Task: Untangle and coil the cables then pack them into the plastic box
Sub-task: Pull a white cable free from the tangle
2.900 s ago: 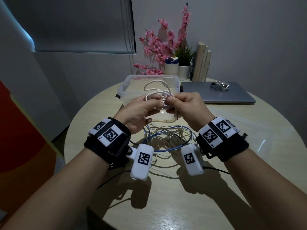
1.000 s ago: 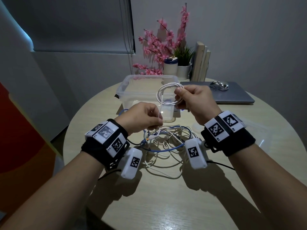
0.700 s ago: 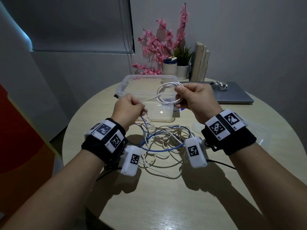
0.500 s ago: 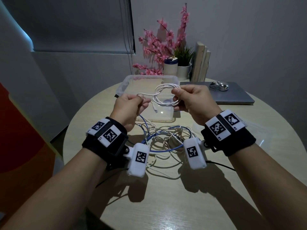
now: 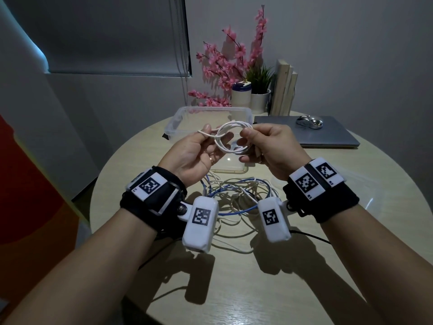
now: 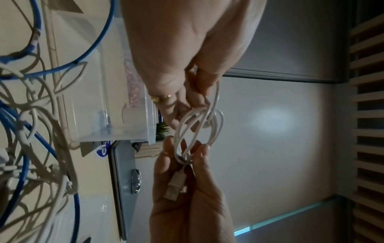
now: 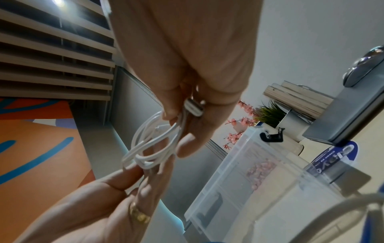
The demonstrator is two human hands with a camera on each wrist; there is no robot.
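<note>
A thin white cable (image 5: 230,140) is wound into a small coil held in the air in front of the clear plastic box (image 5: 174,124). My right hand (image 5: 248,136) pinches the coil's right side, and the cable's USB plug (image 6: 174,186) lies against its palm. My left hand (image 5: 212,136) pinches the strands at the coil's left side, with a short piece of cable over the thumb. The coil (image 7: 152,144) hangs between both hands in the right wrist view. A tangle of white and blue cables (image 5: 236,198) lies on the table below my wrists.
The round wooden table (image 5: 269,289) carries a closed grey laptop (image 5: 332,137) with a silver mouse (image 5: 309,121) at the back right. Pink flowers (image 5: 225,66), a potted plant (image 5: 259,95), a jar and upright books (image 5: 283,87) stand behind the box.
My left hand rose from the tangle with the white cable's loose end and brought it to the coil. My right hand kept hold of the coil, almost in place.
</note>
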